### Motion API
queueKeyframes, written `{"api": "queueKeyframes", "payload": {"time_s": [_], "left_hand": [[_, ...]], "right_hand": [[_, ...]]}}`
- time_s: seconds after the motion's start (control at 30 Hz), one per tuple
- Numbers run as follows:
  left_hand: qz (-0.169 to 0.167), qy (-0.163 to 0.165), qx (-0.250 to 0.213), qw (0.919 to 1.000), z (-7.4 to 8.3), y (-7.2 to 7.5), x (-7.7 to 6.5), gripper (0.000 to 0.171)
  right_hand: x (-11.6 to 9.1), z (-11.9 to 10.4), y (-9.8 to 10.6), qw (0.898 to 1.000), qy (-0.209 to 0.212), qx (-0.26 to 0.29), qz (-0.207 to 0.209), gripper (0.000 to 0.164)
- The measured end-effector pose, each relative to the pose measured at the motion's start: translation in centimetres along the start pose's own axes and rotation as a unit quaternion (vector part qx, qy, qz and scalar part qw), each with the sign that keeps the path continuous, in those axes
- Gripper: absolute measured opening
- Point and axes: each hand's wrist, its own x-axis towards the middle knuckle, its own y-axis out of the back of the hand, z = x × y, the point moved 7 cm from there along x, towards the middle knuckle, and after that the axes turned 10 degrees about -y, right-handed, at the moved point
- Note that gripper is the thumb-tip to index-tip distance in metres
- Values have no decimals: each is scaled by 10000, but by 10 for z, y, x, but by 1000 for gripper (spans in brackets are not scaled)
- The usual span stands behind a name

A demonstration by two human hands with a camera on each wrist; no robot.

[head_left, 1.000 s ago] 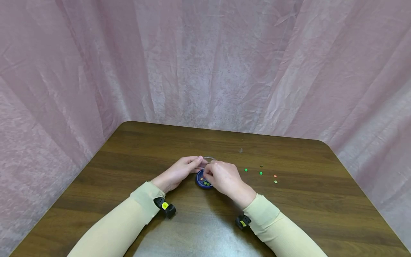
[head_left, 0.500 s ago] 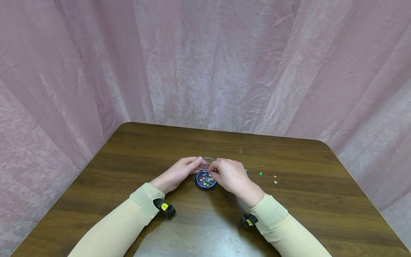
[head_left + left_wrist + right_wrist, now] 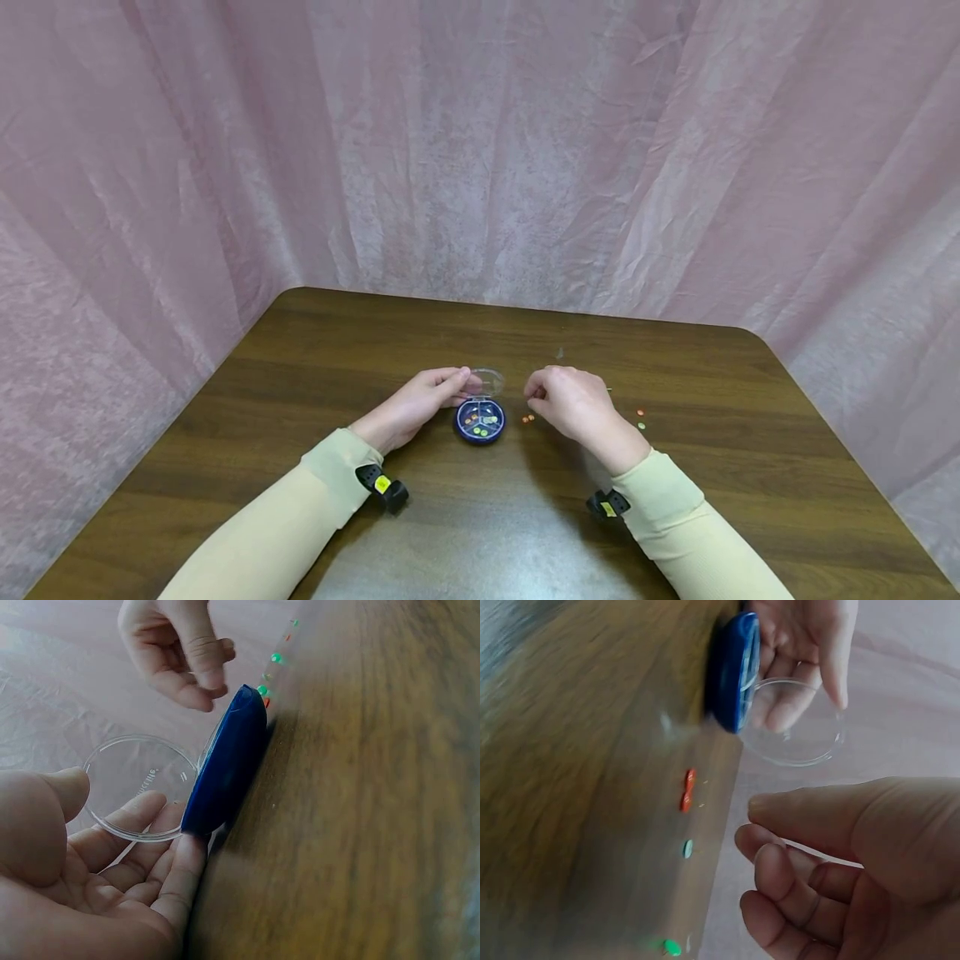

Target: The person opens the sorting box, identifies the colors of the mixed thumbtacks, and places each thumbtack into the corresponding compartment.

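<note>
A round blue pill box (image 3: 480,439) lies on the table, its clear lid (image 3: 489,382) raised. Several small orange and green pills sit in its divided compartments. My left hand (image 3: 416,403) holds the lid at its left edge, thumb on one face and fingers behind, as the left wrist view shows. To the right of the box, my right hand (image 3: 573,404) is over the table with loosely bent fingers and nothing between them. Just beside its fingertips lie two orange pills (image 3: 528,418). In the right wrist view a pale green pill (image 3: 688,849) and a bright green pill (image 3: 673,947) lie farther along.
Past the right hand lie a red-orange pill (image 3: 641,412) and a green one (image 3: 641,426). A thin small piece (image 3: 609,388) shows just behind that hand. The wooden table (image 3: 360,333) ends at a pink curtain (image 3: 465,167).
My right hand has moved right, from over the pill box to beside it, uncovering the compartments and two orange pills. It now covers the green pills. My left hand stays at the lid.
</note>
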Motion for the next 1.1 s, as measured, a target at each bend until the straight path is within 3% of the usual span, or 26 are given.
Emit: {"api": "queueKeyframes", "payload": {"time_s": [0.37,0.67,1.1], "left_hand": [[16,-7,-34,10000,-1,-1,0,48],[57,-28,7,10000,-2,0,0,46],[46,-10,32,10000,-3,1,0,48]], "right_hand": [[-3,5,-12,9983,23,-407,-413,15],[-1,7,-20,9978,-16,-498,-435,15],[-4,5,-23,9982,5,-520,-297,29]]}}
